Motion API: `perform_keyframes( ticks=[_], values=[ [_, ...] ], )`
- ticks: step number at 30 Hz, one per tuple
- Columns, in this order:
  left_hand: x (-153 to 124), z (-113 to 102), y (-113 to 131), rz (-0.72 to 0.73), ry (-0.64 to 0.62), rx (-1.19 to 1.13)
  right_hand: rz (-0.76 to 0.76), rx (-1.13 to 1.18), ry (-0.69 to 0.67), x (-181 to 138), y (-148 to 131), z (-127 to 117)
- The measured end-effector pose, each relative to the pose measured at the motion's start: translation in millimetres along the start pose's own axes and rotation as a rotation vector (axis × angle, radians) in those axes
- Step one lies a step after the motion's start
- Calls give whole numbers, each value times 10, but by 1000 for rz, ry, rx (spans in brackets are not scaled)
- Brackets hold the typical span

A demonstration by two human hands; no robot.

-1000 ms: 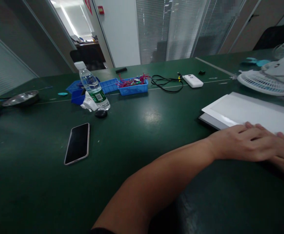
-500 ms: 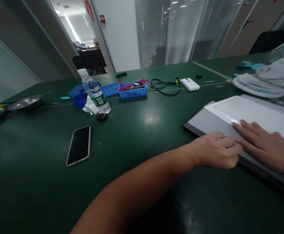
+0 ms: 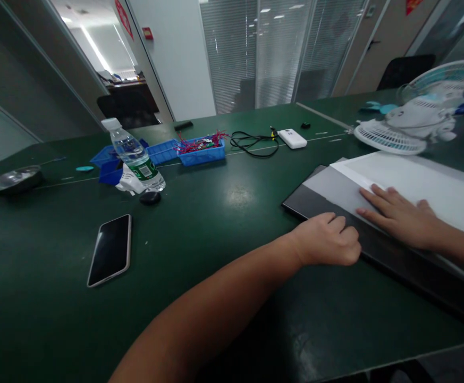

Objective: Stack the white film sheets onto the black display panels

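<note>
Both hands have slid apart. Now the left hand [image 3: 329, 246] sits curled in a loose fist at the dark board's [image 3: 379, 250] near edge by the tabletop's right side, while the right hand [image 3: 401, 218] lies flat, fingers spread, on the white sheet [image 3: 415, 183]. A hard push could make the sheet slip.

Bare green table [image 3: 232, 175] between phone [image 3: 109, 249] and dark panel [image 3: 315, 205], bottle [image 3: 134, 156] and blue trays [image 3: 200, 151] behind
</note>
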State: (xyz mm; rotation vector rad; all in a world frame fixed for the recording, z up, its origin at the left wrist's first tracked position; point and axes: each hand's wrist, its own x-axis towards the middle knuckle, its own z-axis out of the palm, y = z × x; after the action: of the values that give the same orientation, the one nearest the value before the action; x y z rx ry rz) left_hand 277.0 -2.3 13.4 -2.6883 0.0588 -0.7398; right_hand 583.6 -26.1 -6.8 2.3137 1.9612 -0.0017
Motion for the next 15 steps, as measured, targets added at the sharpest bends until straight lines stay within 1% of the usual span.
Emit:
perform_keyframes(
  ticks=[4,7,10,15],
  values=[
    [-36,-24,13,-24,15,31,11,10,-28,129,21,-97],
    [-135,-92,14,-43,-29,29,11,19,-33,205,-22,-151],
    [-301,-200,14,-52,-66,50,-3,28,-21,259,-109,-172],
    [-707,-509,39,-17,-48,132,-87,38,-1,311,-276,-153]
  ],
)
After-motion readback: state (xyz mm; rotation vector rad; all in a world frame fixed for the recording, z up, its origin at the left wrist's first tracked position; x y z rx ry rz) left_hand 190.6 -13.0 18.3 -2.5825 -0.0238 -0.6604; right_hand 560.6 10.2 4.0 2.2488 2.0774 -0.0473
